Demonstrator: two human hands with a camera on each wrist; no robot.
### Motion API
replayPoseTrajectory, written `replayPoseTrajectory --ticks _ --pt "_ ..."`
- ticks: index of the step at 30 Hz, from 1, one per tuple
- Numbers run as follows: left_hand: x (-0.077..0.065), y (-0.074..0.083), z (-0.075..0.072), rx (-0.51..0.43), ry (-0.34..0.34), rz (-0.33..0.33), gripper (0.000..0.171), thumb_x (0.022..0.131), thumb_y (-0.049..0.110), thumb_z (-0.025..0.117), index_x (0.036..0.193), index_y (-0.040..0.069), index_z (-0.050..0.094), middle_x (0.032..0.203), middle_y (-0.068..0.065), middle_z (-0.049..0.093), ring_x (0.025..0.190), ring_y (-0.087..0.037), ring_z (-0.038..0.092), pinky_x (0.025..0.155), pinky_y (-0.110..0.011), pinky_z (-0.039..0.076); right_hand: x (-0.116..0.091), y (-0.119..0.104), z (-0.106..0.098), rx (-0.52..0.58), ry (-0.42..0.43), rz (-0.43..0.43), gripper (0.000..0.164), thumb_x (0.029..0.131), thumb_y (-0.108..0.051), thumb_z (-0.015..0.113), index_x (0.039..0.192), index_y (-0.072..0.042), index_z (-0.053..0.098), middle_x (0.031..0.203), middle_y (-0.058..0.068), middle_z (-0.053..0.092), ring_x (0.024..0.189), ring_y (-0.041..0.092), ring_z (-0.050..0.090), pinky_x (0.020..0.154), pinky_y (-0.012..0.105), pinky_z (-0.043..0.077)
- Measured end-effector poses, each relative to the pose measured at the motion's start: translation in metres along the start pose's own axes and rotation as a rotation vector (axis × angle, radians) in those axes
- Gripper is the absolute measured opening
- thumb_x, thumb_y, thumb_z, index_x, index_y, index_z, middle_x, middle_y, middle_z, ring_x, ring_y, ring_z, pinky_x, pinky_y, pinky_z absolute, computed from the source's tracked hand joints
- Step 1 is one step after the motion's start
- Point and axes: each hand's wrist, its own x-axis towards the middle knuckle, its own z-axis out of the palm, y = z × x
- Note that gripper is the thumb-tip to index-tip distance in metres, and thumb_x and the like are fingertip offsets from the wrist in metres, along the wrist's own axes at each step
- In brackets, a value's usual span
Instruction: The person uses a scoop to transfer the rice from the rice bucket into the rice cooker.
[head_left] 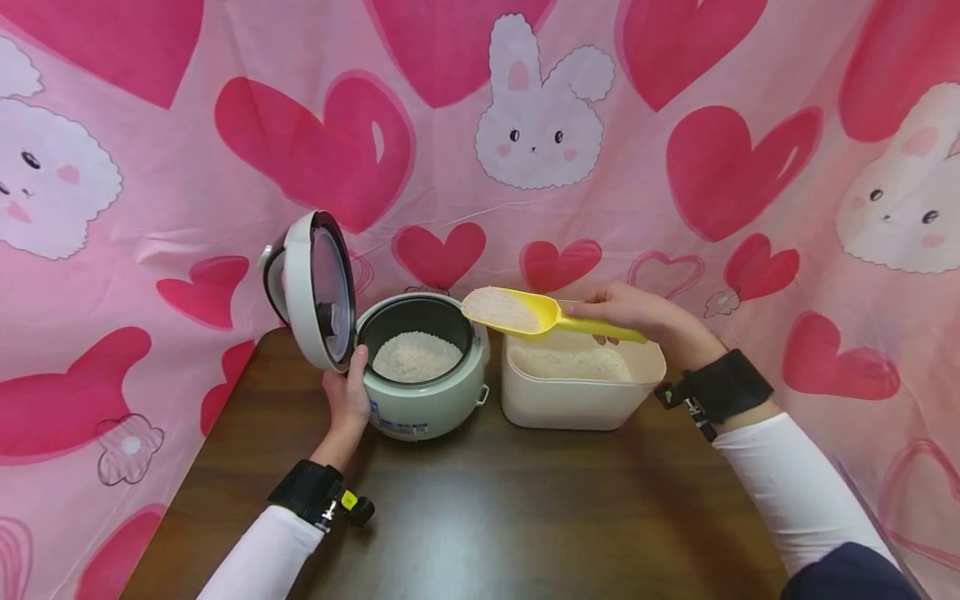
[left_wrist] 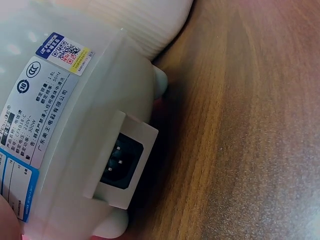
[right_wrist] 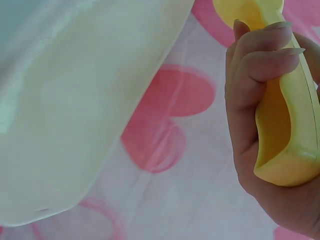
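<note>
A brown wooden table with a shiny patch spreads below the left fingers and right fingers. Beyond both hangs a pink cloth printed with red hearts. One white rabbit sits above the right fingers, slightly left; another lies well left of the left fingers, above an outlined flower. The blurred heart near the right fingers seems part of that cloth.
</note>
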Motion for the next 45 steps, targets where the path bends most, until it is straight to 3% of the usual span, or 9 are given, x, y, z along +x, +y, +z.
replayPoseTrajectory --ticks 11,19,28,45 --pt "-0.003 0.002 -0.002 0.008 -0.006 -0.013 0.054 0.102 0.026 0.057 0.149 0.000 0.050 0.150 -0.018 0.055 0.134 -0.026 0.048 0.119 -0.039 0.032 0.027 -0.047 0.008 -0.121 -0.070 -0.036 0.032 0.100 -0.037 0.068 0.099 -0.006 0.076 0.076 0.008 0.063 0.068 0.025 0.060 0.064 0.031 0.050" --pt "-0.004 0.004 -0.001 0.019 -0.012 -0.014 0.057 0.102 0.029 0.056 0.151 0.001 0.047 0.152 -0.017 0.053 0.136 -0.026 0.047 0.121 -0.041 0.030 0.038 -0.067 0.017 -0.184 -0.060 -0.029 0.027 0.100 -0.028 0.068 0.103 -0.002 0.076 0.081 0.006 0.065 0.068 0.020 0.064 0.065 0.034 0.055" --pt "-0.007 0.005 -0.001 0.002 -0.008 -0.014 0.055 0.102 0.026 0.056 0.150 0.001 0.048 0.152 -0.018 0.053 0.136 -0.027 0.047 0.121 -0.041 0.030 0.038 -0.076 0.022 -0.252 -0.035 -0.039 0.026 0.099 -0.020 0.068 0.114 0.001 0.076 0.089 0.008 0.070 0.069 0.018 0.065 0.062 0.029 0.056" --pt "-0.006 0.002 -0.001 0.005 -0.006 0.000 0.056 0.102 0.028 0.056 0.149 0.001 0.049 0.150 -0.016 0.055 0.133 -0.022 0.049 0.120 -0.041 0.031 0.033 -0.087 0.025 -0.311 0.057 -0.078 0.023 0.097 -0.017 0.071 0.112 0.000 0.075 0.091 0.010 0.071 0.070 0.021 0.064 0.064 0.030 0.056"
